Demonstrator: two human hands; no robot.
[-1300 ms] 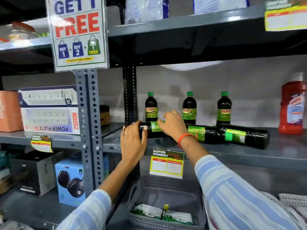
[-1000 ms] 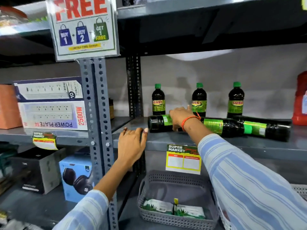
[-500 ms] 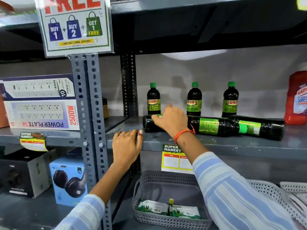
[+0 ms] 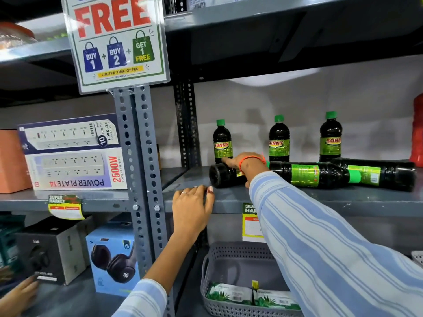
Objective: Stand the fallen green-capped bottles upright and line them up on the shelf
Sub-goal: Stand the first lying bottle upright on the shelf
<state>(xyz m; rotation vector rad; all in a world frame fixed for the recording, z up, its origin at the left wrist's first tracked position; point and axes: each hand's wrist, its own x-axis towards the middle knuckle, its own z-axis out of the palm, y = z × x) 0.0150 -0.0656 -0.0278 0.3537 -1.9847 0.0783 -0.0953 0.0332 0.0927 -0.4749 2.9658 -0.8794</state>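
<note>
Three dark bottles with green caps stand upright at the back of the grey shelf [image 4: 320, 200]: left one [image 4: 221, 143], middle one [image 4: 278, 144], right one [image 4: 330, 140]. In front of them three more lie on their sides, end to end. My right hand [image 4: 246, 164] is wrapped over the leftmost fallen bottle [image 4: 220, 176], fingers on top and thumb underneath. The middle fallen bottle [image 4: 306, 175] and the right fallen bottle [image 4: 384, 177] lie untouched. My left hand [image 4: 192, 202] rests flat on the shelf's front edge, holding nothing.
A red bottle [image 4: 417, 133] stands at the shelf's far right. A perforated steel post [image 4: 139, 156] carries a promo sign [image 4: 116, 42]. Left of it are power-strip boxes [image 4: 73, 152] and a headphone box [image 4: 112, 257]. A grey basket [image 4: 229, 259] sits below. Another person's hand [image 4: 18, 296] shows bottom left.
My left hand let go of the leftmost fallen bottle's base and dropped to the shelf's front edge. My right hand stayed on that bottle, which still lies flat.
</note>
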